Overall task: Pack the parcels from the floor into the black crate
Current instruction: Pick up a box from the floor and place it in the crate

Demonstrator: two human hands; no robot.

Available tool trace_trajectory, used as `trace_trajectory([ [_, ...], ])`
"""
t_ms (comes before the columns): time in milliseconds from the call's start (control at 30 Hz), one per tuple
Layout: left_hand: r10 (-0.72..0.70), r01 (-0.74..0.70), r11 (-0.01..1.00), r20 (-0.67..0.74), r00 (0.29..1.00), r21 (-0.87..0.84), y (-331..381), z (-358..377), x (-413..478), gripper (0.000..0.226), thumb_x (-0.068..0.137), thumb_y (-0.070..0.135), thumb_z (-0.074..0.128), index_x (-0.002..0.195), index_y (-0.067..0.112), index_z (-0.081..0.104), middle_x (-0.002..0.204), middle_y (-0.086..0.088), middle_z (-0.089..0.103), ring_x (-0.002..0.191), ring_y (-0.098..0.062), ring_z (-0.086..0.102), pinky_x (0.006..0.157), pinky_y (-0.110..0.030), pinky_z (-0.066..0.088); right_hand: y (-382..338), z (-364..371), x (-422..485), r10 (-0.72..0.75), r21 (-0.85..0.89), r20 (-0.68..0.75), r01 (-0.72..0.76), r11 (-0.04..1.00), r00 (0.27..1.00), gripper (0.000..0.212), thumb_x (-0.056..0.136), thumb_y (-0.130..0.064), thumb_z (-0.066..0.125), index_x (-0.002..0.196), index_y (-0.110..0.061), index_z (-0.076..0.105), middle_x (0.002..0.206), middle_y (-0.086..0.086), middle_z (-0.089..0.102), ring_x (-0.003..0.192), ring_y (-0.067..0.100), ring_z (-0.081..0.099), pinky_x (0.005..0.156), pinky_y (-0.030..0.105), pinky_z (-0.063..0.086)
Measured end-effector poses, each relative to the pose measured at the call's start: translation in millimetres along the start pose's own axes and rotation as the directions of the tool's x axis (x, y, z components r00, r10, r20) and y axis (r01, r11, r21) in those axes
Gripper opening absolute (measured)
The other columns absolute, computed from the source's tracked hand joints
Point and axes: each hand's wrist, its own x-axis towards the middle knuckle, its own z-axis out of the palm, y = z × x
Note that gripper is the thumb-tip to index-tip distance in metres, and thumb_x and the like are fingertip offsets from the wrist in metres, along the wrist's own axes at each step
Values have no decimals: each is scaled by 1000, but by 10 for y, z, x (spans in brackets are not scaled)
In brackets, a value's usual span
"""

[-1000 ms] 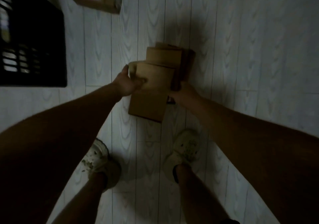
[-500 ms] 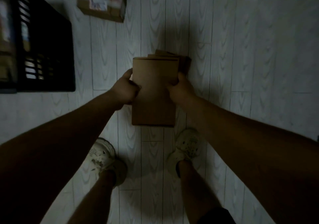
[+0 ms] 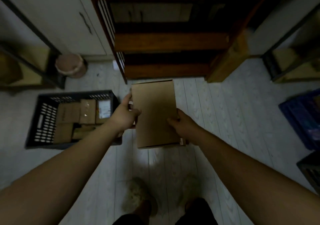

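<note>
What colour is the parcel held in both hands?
Plain brown cardboard parcel, no label showing on its upper face; seen best in the head view.

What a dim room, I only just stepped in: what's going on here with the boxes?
A person stands holding a flat brown cardboard parcel above the floor, the left hand gripping its left edge and the right hand its right edge. The black crate sits on the floor to their left and already holds several packed parcels. The held parcel is not yet in the crate.
</note>
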Motion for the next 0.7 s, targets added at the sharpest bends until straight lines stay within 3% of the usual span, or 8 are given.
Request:
trace_trajectory([
  [100,52,-51,999,-47,998,7,366,-256,-445,79,91,5,54,145,45,12,98,-7,58,86,-24,61,73,-46,55,-386,-16,-357,-74,-70,-6,73,995,997,49,101,-29,42,148,-31,26,144,4,44,120,21,48,92,30,41],
  [200,92,-104,993,-184,979,-54,653,-492,-829,83,90,9,58,148,39,7,95,-1,51,78,-17,57,71,-40,54,-742,-78,-648,-150,-145,53,156,977,987,54,100,-23,41,149,-38,22,141,1,44,115,20,46,93,33,38],
  [267,111,-132,988,-220,969,-80,780,-617,-1081,65,91,10,57,144,31,25,107,-5,52,79,-18,58,64,-34,53,-965,-105,-823,-198,-201,81,210,957,977,55,100,-25,43,149,-36,22,141,-2,45,121,19,45,100,34,37],
  [333,126,-157,982,-262,957,-101,806,-722,-1322,40,92,9,55,127,22,42,117,-12,55,84,-22,60,62,-33,53,-1136,-72,-973,-249,-217,58,256,942,967,53,99,-27,45,148,-32,27,137,-6,47,125,17,44,101,33,37],
  [400,129,-194,967,-340,931,-164,770,-810,-1537,30,92,8,54,118,19,43,116,-14,55,84,-25,62,63,-37,56,-1255,5,-1096,-285,-241,-72,261,935,956,55,96,-33,50,148,-29,30,142,-1,44,129,22,44,102,38,40],
  [467,121,-232,946,-416,901,-228,711,-878,-1725,31,93,7,52,121,15,40,115,-13,53,81,-25,61,61,-35,57,-1319,99,-1212,-247,-251,-211,192,949,946,68,92,-38,55,150,-28,20,147,7,34,130,29,41,104,44,41],
  [600,51,-236,909,-472,880,-342,506,-1056,-2016,35,94,7,50,126,9,35,113,-11,51,80,-21,60,51,-25,56,-1432,496,-1420,-223,-198,-190,185,963,956,99,89,-25,63,150,-32,-15,142,10,36,123,30,46,97,42,44],
  [700,38,-217,916,-464,885,-338,347,-1404,-2201,41,94,9,52,130,15,32,120,-11,49,87,-25,61,70,-37,58,-1614,911,-1463,-319,-244,-251,259,934,914,100,88,-20,65,150,-33,-13,141,9,35,123,28,45,100,40,40],
])
